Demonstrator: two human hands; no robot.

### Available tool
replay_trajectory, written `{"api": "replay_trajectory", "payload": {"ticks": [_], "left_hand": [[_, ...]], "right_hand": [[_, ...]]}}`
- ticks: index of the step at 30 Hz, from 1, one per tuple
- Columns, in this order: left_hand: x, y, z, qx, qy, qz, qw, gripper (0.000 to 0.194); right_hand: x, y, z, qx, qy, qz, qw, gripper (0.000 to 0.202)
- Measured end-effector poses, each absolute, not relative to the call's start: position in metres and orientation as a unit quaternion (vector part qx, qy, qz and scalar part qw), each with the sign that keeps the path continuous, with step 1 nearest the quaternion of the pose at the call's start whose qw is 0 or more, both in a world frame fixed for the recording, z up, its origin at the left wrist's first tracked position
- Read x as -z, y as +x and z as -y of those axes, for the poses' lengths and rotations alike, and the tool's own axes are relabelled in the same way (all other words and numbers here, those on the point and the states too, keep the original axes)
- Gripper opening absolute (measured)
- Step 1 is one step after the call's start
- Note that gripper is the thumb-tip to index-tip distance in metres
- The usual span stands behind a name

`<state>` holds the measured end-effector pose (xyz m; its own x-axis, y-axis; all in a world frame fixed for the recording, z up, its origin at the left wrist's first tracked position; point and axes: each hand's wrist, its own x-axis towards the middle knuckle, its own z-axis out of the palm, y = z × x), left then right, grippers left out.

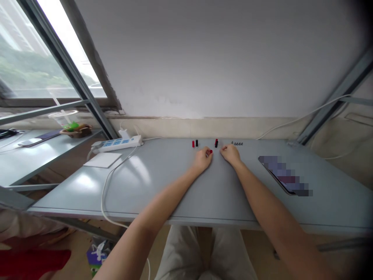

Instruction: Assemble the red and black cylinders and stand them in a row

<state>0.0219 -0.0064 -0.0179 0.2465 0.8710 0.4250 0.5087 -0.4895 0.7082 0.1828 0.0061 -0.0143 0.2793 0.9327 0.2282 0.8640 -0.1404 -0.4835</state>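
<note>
L hand (202,159) on bench (163,186), fingers pinched on small red piece (210,152). R hand (230,153) beside it, fingers curled; can't tell if holding anything. Piece likely light, rigid, easy to drop; grip by sides. Red/black pegs (195,143) near.

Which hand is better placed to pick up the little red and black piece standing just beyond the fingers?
Probably the right hand: the small red-and-black upright plug stands nearest it, while the left hand already pinches a small red piece.
</note>
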Motion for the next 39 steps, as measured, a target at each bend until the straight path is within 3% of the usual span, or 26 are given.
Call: {"api": "replay_trajectory", "payload": {"ticks": [13, 30, 39], "left_hand": [[0.024, 0.071, -0.040, -0.328, 0.753, -0.546, 0.165, 0.020], [0.018, 0.075, -0.029, -0.259, 0.756, -0.593, 0.096, 0.025], [0.001, 0.023, 0.013, -0.232, 0.748, -0.610, 0.122, 0.063]], "right_hand": [[0.017, 0.185, -0.009, -0.055, -0.760, 0.597, 0.250, 0.021], [0.019, 0.183, -0.010, -0.064, -0.768, 0.585, 0.251, 0.025], [0.021, 0.182, -0.009, -0.066, -0.768, 0.581, 0.262, 0.024]]}}
